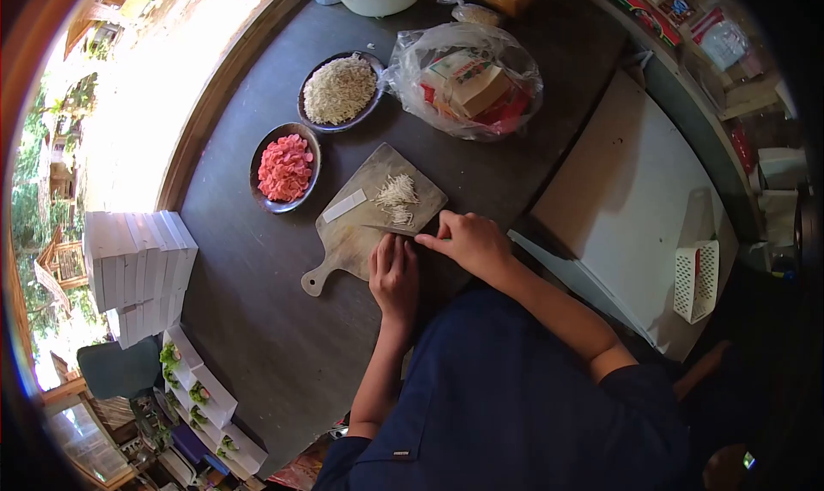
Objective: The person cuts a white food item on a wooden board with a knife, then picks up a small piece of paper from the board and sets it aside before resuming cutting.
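Note:
A wooden cutting board [350, 241] with a rounded handle lies on the dark table. My right hand [468, 243] is closed round the handle of a knife [393, 230], its blade low over the board. Close to the blade, my left hand [394, 276] rests on the board's near edge with fingertips curled together. Whatever those fingers press on is hidden. Past the blade sits a small heap of thin white shreds [396, 198]. A flat white strip [344, 206] lies to their left on the board.
Beyond the board stand a bowl of pink pieces [286, 168], a bowl of white shreds [340, 90] and a clear plastic bag of packages [470, 83]. White boxes [137, 259] are stacked at the left edge. A white basket [696, 281] is at right.

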`<state>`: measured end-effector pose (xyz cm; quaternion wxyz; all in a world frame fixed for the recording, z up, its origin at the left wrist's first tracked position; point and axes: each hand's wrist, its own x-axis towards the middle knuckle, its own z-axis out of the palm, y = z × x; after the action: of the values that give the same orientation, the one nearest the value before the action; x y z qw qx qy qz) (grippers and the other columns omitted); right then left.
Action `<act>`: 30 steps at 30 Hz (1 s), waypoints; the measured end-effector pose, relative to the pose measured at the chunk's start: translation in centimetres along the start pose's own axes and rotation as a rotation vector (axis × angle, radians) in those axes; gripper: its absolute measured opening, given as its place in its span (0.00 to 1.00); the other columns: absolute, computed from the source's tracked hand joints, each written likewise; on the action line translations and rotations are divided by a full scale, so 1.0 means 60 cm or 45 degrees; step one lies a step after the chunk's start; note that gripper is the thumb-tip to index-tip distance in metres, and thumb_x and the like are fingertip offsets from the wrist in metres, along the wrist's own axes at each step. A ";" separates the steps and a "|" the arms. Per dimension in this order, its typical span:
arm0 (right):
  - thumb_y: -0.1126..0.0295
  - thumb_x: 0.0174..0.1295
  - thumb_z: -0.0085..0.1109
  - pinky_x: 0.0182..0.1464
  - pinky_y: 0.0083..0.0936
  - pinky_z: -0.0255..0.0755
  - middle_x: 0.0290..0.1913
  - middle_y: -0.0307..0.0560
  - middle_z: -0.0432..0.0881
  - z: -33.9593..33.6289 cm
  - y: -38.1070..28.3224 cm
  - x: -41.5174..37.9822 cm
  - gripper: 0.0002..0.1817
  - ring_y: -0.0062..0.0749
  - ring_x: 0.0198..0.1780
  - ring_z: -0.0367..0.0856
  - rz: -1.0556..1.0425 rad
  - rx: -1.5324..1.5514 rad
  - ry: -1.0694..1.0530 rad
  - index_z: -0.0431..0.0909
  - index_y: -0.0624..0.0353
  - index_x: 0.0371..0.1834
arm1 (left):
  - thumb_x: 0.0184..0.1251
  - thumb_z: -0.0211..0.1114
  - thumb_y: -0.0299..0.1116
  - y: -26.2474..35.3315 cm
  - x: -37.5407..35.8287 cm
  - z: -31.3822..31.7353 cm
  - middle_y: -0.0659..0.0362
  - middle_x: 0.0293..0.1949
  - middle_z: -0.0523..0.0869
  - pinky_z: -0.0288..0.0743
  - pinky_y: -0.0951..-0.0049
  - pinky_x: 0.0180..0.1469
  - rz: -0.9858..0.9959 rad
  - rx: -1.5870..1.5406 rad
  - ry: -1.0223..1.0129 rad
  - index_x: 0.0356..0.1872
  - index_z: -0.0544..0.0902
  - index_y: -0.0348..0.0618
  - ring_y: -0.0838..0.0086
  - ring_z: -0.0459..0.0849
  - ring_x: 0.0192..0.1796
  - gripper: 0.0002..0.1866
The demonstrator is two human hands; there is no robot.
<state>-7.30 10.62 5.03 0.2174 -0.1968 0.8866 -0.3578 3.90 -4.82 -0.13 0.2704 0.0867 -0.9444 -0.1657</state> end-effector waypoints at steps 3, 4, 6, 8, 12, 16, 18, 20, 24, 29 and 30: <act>0.38 0.69 0.72 0.44 0.47 0.87 0.32 0.53 0.92 0.017 0.009 0.015 0.30 0.54 0.38 0.94 -0.015 0.079 0.033 0.86 0.58 0.33 | 0.71 0.75 0.26 0.005 0.000 0.001 0.52 0.57 0.90 0.86 0.57 0.60 -0.029 0.025 0.004 0.55 0.90 0.35 0.54 0.90 0.57 0.14; 0.38 0.69 0.72 0.44 0.47 0.87 0.32 0.53 0.92 0.017 0.008 0.013 0.30 0.54 0.38 0.94 -0.012 0.122 0.025 0.87 0.58 0.34 | 0.71 0.75 0.26 0.006 -0.004 0.001 0.52 0.57 0.90 0.86 0.57 0.60 -0.024 0.022 -0.003 0.55 0.90 0.35 0.54 0.90 0.57 0.14; 0.37 0.69 0.72 0.44 0.47 0.87 0.32 0.53 0.92 0.005 0.008 0.005 0.30 0.54 0.38 0.94 0.008 0.131 0.063 0.87 0.58 0.34 | 0.71 0.75 0.27 0.004 -0.006 0.004 0.52 0.59 0.90 0.84 0.56 0.63 -0.073 -0.007 -0.027 0.57 0.91 0.38 0.54 0.89 0.60 0.15; 0.37 0.69 0.73 0.44 0.47 0.87 0.32 0.53 0.92 0.000 0.011 -0.002 0.30 0.54 0.38 0.94 0.018 0.142 0.085 0.87 0.58 0.34 | 0.71 0.76 0.27 0.003 -0.004 0.004 0.52 0.59 0.90 0.85 0.57 0.62 -0.049 0.018 -0.020 0.57 0.90 0.38 0.55 0.89 0.59 0.16; 0.37 0.66 0.76 0.40 0.44 0.85 0.29 0.51 0.91 -0.009 0.017 -0.016 0.30 0.53 0.36 0.94 0.002 0.074 0.135 0.84 0.57 0.30 | 0.70 0.76 0.27 0.009 0.000 -0.002 0.52 0.59 0.89 0.86 0.59 0.61 -0.040 0.045 -0.025 0.57 0.90 0.38 0.55 0.90 0.58 0.16; 0.36 0.66 0.75 0.40 0.47 0.86 0.28 0.53 0.90 -0.018 0.010 -0.025 0.32 0.54 0.35 0.94 0.026 0.010 0.040 0.83 0.57 0.31 | 0.70 0.76 0.27 -0.002 -0.008 0.003 0.52 0.59 0.89 0.86 0.59 0.61 0.001 0.082 -0.029 0.56 0.90 0.38 0.55 0.89 0.58 0.16; 0.36 0.68 0.73 0.41 0.47 0.86 0.28 0.53 0.90 -0.026 0.000 -0.025 0.31 0.53 0.36 0.94 0.018 -0.034 0.031 0.84 0.57 0.32 | 0.70 0.76 0.28 -0.001 -0.011 0.007 0.52 0.60 0.89 0.84 0.56 0.64 -0.059 0.011 -0.028 0.57 0.90 0.38 0.53 0.88 0.59 0.16; 0.37 0.69 0.72 0.42 0.46 0.87 0.27 0.54 0.90 -0.026 -0.001 -0.024 0.30 0.53 0.36 0.94 0.012 -0.080 0.020 0.85 0.57 0.33 | 0.70 0.76 0.28 0.000 -0.010 0.006 0.52 0.60 0.89 0.84 0.56 0.64 -0.059 0.009 -0.028 0.57 0.90 0.38 0.53 0.88 0.60 0.16; 0.38 0.70 0.71 0.42 0.46 0.87 0.28 0.54 0.90 -0.027 -0.001 -0.021 0.29 0.53 0.37 0.94 -0.014 -0.082 0.027 0.85 0.57 0.34 | 0.69 0.76 0.27 0.004 -0.006 0.002 0.52 0.60 0.89 0.84 0.56 0.64 -0.062 -0.001 -0.028 0.58 0.90 0.38 0.53 0.88 0.60 0.17; 0.39 0.70 0.71 0.42 0.47 0.87 0.29 0.54 0.91 -0.023 -0.003 -0.023 0.29 0.53 0.37 0.94 -0.055 -0.119 0.026 0.85 0.57 0.34 | 0.68 0.77 0.26 0.000 -0.012 0.007 0.52 0.60 0.89 0.84 0.56 0.64 -0.074 -0.007 -0.014 0.58 0.90 0.37 0.53 0.88 0.60 0.18; 0.39 0.70 0.71 0.42 0.48 0.87 0.29 0.54 0.91 -0.021 0.003 -0.021 0.29 0.54 0.37 0.94 -0.045 -0.100 0.016 0.85 0.57 0.33 | 0.68 0.77 0.25 0.000 -0.011 0.008 0.52 0.60 0.89 0.84 0.56 0.63 -0.068 -0.011 -0.006 0.58 0.90 0.37 0.53 0.88 0.60 0.18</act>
<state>-6.97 12.06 6.00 0.1976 -0.2186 0.8977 -0.3277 4.21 -4.54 -0.82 0.2640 0.1104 -0.9416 -0.1773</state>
